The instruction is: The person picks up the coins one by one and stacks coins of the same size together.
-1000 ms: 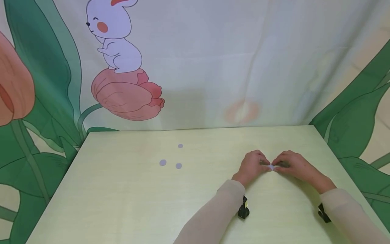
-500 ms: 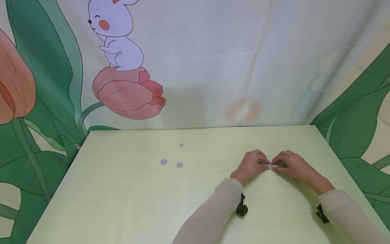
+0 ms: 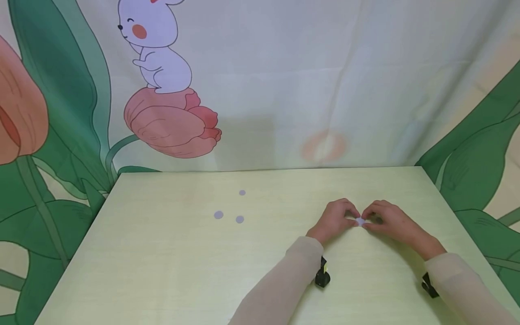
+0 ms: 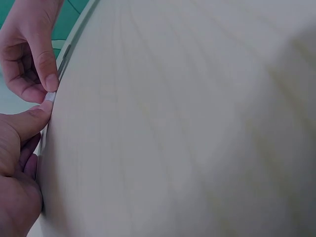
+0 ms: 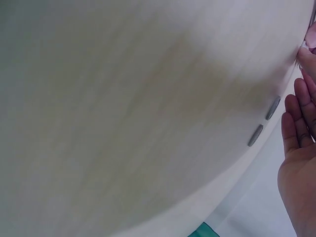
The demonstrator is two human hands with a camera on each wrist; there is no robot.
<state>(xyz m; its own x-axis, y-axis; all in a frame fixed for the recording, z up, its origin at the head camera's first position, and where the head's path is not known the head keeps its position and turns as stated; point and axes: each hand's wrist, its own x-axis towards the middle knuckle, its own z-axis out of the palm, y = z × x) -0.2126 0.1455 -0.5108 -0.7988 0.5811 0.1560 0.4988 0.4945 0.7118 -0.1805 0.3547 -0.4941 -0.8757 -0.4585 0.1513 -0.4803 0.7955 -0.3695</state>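
Observation:
A small pale lavender disc [image 3: 360, 221] is between the fingertips of both hands, at the right side of the table. My left hand [image 3: 335, 219] pinches its left edge with thumb and index finger. On the opposite edge, my right hand [image 3: 390, 220] does the same. The left wrist view shows the disc [image 4: 50, 97] as a pale sliver between the two thumbs, low at the tabletop. In the right wrist view the right hand [image 5: 302, 143] is cut off by the frame's edge, its other fingers loosely bent.
Three similar discs lie flat left of centre: one at the back [image 3: 242, 192], one at the left [image 3: 218, 215] and one at the right [image 3: 239, 219]. The pale yellow-green table [image 3: 170, 262] meets a printed curtain [image 3: 260, 81] at its far edge.
Both hands keep their hold on the disc at nearly the same spot. The fingertips shift only very slightly left, and the whole view drifts a little.

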